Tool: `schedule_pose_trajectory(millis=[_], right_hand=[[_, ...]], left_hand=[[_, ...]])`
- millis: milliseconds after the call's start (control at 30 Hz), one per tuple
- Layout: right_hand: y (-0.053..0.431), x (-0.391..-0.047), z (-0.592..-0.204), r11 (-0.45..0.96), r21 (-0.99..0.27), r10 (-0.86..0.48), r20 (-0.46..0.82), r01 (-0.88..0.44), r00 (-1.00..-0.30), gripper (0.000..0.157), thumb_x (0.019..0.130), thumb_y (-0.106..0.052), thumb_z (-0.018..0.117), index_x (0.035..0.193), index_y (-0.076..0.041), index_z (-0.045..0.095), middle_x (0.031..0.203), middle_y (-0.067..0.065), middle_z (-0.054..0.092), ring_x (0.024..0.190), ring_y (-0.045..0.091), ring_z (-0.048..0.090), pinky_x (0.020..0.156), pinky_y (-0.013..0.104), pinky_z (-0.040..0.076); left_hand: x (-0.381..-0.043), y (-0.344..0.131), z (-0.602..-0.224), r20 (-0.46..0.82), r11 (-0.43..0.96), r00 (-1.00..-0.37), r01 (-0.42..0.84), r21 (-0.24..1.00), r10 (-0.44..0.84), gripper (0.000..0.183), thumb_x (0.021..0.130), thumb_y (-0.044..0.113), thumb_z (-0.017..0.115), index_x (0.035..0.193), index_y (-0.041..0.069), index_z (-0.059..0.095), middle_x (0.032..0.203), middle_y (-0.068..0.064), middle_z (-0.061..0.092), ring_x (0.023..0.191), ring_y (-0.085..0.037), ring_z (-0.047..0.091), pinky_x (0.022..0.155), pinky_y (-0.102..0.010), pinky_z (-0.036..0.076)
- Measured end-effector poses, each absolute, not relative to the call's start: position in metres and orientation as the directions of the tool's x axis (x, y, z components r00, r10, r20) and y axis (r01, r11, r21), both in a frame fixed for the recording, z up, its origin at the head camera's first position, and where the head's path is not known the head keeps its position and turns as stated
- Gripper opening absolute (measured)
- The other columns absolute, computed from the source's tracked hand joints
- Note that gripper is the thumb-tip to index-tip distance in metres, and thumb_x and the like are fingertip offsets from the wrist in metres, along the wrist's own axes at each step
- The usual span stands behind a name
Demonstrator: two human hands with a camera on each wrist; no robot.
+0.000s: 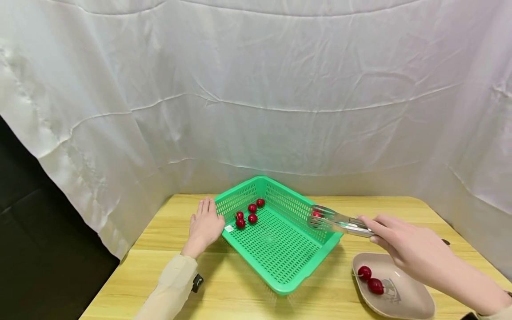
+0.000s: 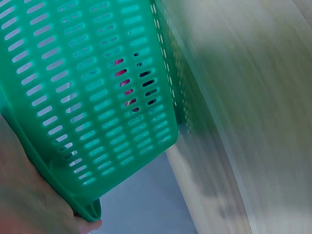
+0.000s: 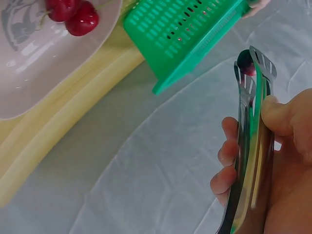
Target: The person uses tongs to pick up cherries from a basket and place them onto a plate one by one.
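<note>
My right hand grips metal tongs, thumb on one side and fingers curled round the other. A red cherry is pinched between the slotted tong ends, over the right side of a green plastic basket. Inside the basket, several cherries lie near its left and back walls. My left hand rests against the basket's left rim, its fingers straight. On the right, below my right hand, a pale dish holds two cherries with stems.
The basket and dish stand on a light wooden table. White cloth hangs behind and at both sides. A small dark tip shows beyond the right forearm. A black surface lies at the far left.
</note>
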State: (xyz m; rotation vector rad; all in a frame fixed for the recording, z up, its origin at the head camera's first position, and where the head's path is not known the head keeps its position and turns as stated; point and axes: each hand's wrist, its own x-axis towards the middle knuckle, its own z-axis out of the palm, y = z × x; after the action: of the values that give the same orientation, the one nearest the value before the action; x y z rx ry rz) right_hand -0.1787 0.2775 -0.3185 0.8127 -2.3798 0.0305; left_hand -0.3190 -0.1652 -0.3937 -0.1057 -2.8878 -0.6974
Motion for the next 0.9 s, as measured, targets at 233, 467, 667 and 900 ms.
schedule_pose_trajectory(millis=[233, 467, 667, 900], right_hand=[[0.293, -0.17, -0.326, 0.844, 0.163, -0.504, 0.566, -0.511, -0.652, 0.048, 0.099, -0.057, 0.041, 0.124, -0.023, 0.063, 0.091, -0.021, 0.052, 0.062, -0.003, 0.042, 0.043, 0.019, 0.027], [0.312, -0.161, -0.331, 0.871, 0.172, -0.469, 0.569, -0.46, -0.675, 0.037, 0.094, -0.044, 0.061, 0.125, -0.024, 0.061, 0.102, -0.015, 0.06, 0.062, -0.002, 0.048, 0.04, 0.021, 0.024], [0.329, -0.154, -0.335, 0.877, 0.158, -0.46, 0.551, -0.455, -0.696, 0.04, 0.089, -0.033, 0.071, 0.126, -0.02, 0.061, 0.099, -0.017, 0.057, 0.066, -0.004, 0.05, 0.041, 0.023, 0.029], [0.346, -0.147, -0.343, 0.914, 0.13, -0.391, 0.535, -0.385, -0.749, 0.045, 0.085, -0.022, 0.075, 0.127, -0.026, 0.062, 0.091, -0.022, 0.051, 0.062, -0.006, 0.039, 0.042, 0.023, 0.024]], left_hand=[[-0.319, -0.165, -0.395, 0.174, 0.889, -0.984, 0.106, 0.445, 0.03, 0.067, 0.1, 0.027, 0.035, 0.155, -0.003, 0.012, 0.162, -0.022, 0.006, 0.148, -0.039, 0.003, 0.114, -0.064, 0.005], [-0.322, -0.166, -0.395, 0.177, 0.893, -0.984, 0.104, 0.438, 0.028, 0.067, 0.1, 0.027, 0.034, 0.156, -0.003, 0.012, 0.162, -0.021, 0.006, 0.148, -0.038, 0.004, 0.114, -0.064, 0.005], [-0.323, -0.166, -0.397, 0.175, 0.894, -0.984, 0.104, 0.436, 0.029, 0.067, 0.1, 0.027, 0.034, 0.156, -0.003, 0.012, 0.162, -0.021, 0.006, 0.148, -0.038, 0.004, 0.113, -0.065, 0.005], [-0.323, -0.167, -0.397, 0.175, 0.889, -0.984, 0.105, 0.445, 0.028, 0.067, 0.1, 0.027, 0.034, 0.156, -0.003, 0.01, 0.162, -0.021, 0.005, 0.148, -0.038, 0.002, 0.113, -0.065, 0.004]])
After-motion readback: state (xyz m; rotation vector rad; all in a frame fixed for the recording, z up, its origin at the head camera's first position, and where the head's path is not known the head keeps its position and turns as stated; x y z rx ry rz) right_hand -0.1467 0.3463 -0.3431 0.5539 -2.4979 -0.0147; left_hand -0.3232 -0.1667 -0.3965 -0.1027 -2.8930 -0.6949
